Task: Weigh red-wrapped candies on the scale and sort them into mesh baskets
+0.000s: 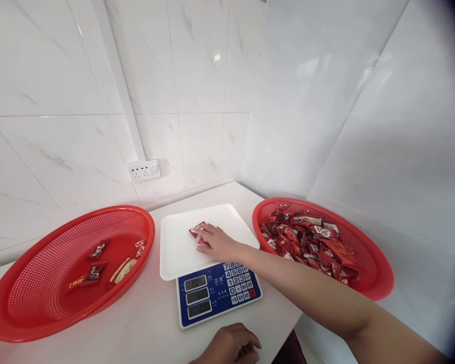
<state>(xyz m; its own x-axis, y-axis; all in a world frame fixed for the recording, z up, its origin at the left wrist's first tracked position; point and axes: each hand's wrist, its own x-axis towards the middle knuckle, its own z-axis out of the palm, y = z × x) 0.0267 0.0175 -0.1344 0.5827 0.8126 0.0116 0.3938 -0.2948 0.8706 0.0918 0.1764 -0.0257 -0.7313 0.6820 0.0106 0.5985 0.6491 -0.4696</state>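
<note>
My right hand (217,242) is over the white weighing pan (178,247) of a digital scale, its fingers closed on a small red snack packet (197,229). Part of the packet is hidden under the fingers. Below the pan, the blue scale panel (220,293) carries a keypad and three displays with digits too faint to read surely. My left hand (231,345) is near the front of the table, in front of the scale. Its fingers are loosely bent and apart, with nothing visible in them.
On the left stands a red mesh basket (26,288) with several small packets inside. Another red basket (381,275), to the right, holds a heap of red snack packets (311,240). Tiled walls rise behind the white table (136,328), with a socket (144,170) above it.
</note>
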